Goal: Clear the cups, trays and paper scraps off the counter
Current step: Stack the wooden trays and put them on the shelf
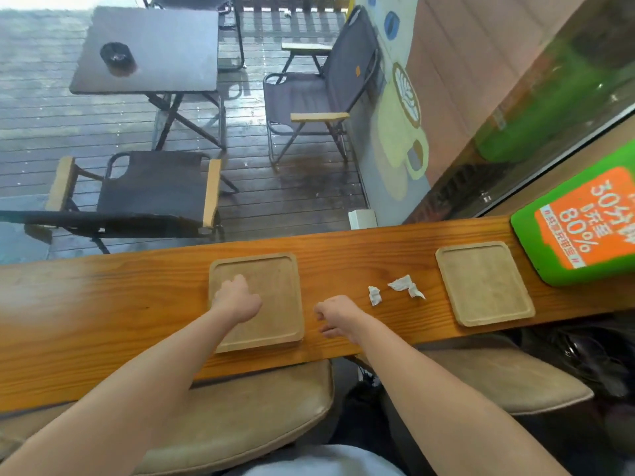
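Spanning a window over wet decking (302,187), wooden counter (103,304).

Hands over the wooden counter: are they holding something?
Cannot tell. The left hand rests on the square wooden tray; the right hand is curled above the counter, its grip hidden.

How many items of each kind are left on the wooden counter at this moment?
Wooden trays: 2, one under the left hand at, one further right
Paper scraps: 2, a small one and a larger one, between the trays
Cups: 0 visible
Green and orange sign: 1
Total: 5

The right hand hangs over bare counter.
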Tool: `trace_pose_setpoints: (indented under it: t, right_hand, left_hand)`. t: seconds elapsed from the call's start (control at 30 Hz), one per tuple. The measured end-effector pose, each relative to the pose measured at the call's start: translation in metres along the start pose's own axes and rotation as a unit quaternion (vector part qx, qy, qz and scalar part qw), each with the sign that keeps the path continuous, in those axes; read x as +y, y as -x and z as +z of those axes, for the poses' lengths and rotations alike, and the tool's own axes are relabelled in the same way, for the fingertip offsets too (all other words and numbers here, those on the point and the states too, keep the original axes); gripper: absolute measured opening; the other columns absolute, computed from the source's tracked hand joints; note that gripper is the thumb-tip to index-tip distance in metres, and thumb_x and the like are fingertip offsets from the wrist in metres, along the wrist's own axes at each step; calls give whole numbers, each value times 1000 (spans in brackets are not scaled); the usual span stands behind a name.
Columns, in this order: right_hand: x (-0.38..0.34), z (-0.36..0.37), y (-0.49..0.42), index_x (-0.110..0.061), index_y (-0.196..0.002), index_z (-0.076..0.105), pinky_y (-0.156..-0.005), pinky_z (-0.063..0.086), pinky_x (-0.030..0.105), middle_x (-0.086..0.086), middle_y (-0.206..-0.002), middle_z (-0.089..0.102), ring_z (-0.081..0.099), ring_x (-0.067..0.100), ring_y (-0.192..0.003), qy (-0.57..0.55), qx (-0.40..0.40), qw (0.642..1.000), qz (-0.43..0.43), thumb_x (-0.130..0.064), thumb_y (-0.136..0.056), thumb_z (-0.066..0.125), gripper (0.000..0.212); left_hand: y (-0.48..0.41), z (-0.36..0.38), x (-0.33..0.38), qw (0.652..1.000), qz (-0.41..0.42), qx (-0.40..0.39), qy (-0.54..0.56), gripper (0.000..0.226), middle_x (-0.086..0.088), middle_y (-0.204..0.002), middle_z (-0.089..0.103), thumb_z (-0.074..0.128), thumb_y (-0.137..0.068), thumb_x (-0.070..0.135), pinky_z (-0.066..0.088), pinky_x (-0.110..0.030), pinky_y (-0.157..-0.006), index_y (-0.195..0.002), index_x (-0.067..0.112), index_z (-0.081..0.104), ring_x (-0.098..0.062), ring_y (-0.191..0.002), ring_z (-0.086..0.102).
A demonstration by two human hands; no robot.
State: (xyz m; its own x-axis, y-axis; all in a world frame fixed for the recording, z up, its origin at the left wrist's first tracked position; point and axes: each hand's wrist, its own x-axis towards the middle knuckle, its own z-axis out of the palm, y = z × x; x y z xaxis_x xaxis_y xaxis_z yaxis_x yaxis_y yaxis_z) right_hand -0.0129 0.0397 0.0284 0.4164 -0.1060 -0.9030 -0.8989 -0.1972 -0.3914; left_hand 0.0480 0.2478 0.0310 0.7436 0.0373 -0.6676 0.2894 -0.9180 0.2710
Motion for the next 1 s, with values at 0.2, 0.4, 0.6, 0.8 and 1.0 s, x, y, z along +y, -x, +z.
trace_pose_setpoints:
  t: [0.2, 0.4, 0.6, 0.8, 1.0]
  right_hand:
    - [24, -129, 5, -6, -102, 68, -75, 59, 42, 12, -98, 72, 69, 30, -90, 105, 107, 983, -103, -28, -95, 49, 30]
    - [90, -258, -8, -18, -82, 52, -76, 53, 41, 11, -98, 66, 63, 31, -89, 82, 154, 982, -69, -35, -93, 50, 20]
    - [145, -340, -16, -15, -97, 53, -87, 52, 44, 17, -115, 65, 62, 36, -105, 60, 157, 986, -24, -32, -93, 52, 17]
    - [175, -390, -30, -11, -108, 59, -91, 50, 42, 10, -115, 61, 56, 30, -107, 65, 205, 977, -8, -29, -96, 53, 23]
    - [191, -402, -51, -10, -119, 55, -101, 46, 49, 11, -130, 47, 48, 33, -120, 33, 317, 948, 0, -24, -93, 57, 29]
  left_hand:
    - [20, 53, 154, 993, 79, -79, -41, 11, -10, -86, 67, 53, -91, 23, 63, -37, -63, -89, 12, 57, -24, -74, 68]
    - [47, 145, 295, 970, 149, -178, -66, 16, -7, -98, 66, 55, -93, 29, 60, -36, -70, -103, 18, 57, -26, -89, 66]
    - [53, 204, 364, 958, 175, -204, -100, 26, -1, -91, 61, 56, -92, 33, 50, -30, -69, -112, 16, 59, -24, -89, 63]
    - [39, 230, 381, 973, 115, -188, -75, 50, -13, -123, 61, 57, -92, 27, 58, -38, -80, -136, 7, 45, -30, -104, 64]
    - [32, 248, 381, 986, 88, -127, -68, 56, -18, -127, 55, 57, -93, 36, 48, -39, -75, -133, 1, 38, -37, -110, 58]
